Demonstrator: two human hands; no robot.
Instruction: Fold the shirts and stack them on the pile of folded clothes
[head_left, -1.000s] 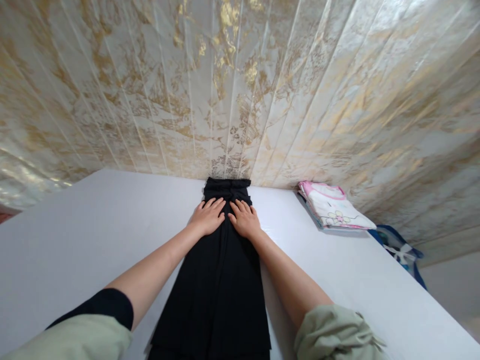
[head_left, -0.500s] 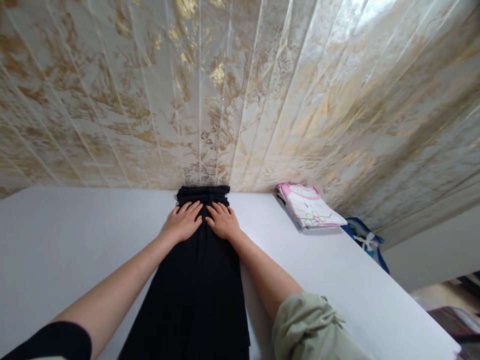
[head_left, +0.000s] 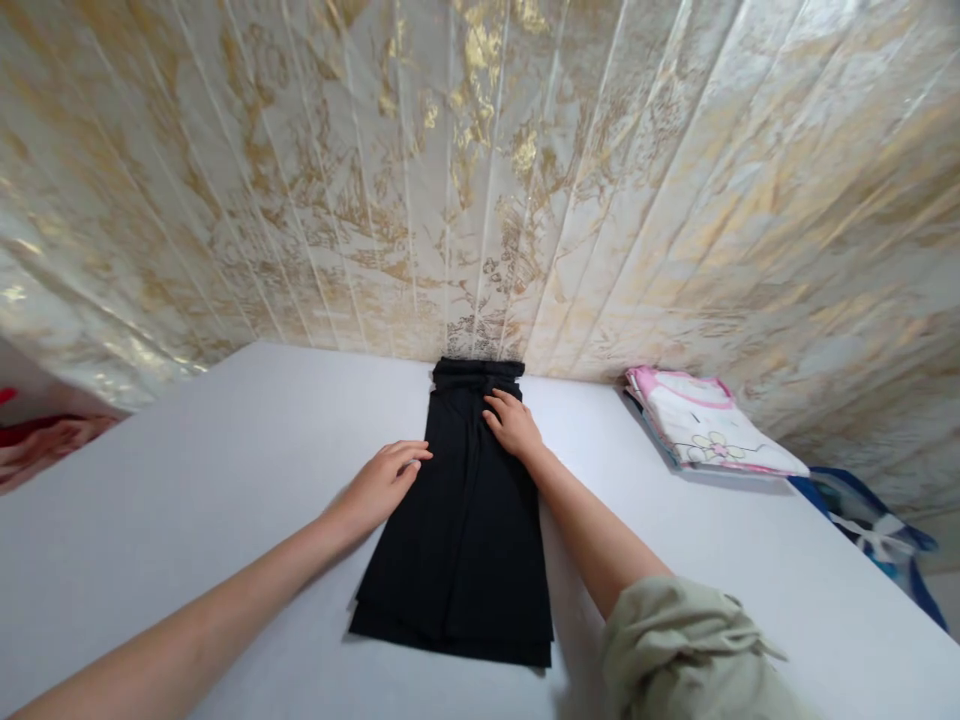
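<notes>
Black folded garment [head_left: 465, 530], one, laid flat on a white table [head_left: 247, 530], gathered band at the far end, just beyond the right fingertips; layered hem at the near end, well short of both hands' fingers. Half a second ago the hem ran out below the frame; it now shows whole. Left hand [head_left: 379, 490], bare: formerly flat on the garment beside the other hand, now drawn nearer and outward, fingertips at the garment's left edge; fingers close together, lightly bent, thumb a little apart, nothing pinched; contact with the cloth cannot be told. Right hand [head_left: 514, 425], bare: still on the garment below the band, fingers slightly parted and lightly curved, nothing visibly pinched. Sleeve [head_left: 675, 640], sage green, pushed up, well behind the right fingers. White top [head_left: 705, 415], pink-trimmed, flower motif, folded, uppermost in a stack well to the right of the right fingers; unchanged on the table. Blue-edged article [head_left: 874, 530] with white ribbon, beyond that stack, farther from the fingers. Curtain [head_left: 375, 200], cream and gold, pleated, rising beyond the fingers and the band. Reddish cloth [head_left: 52, 445], far left of the left fingers, out of frame half a second ago, now visible.
</notes>
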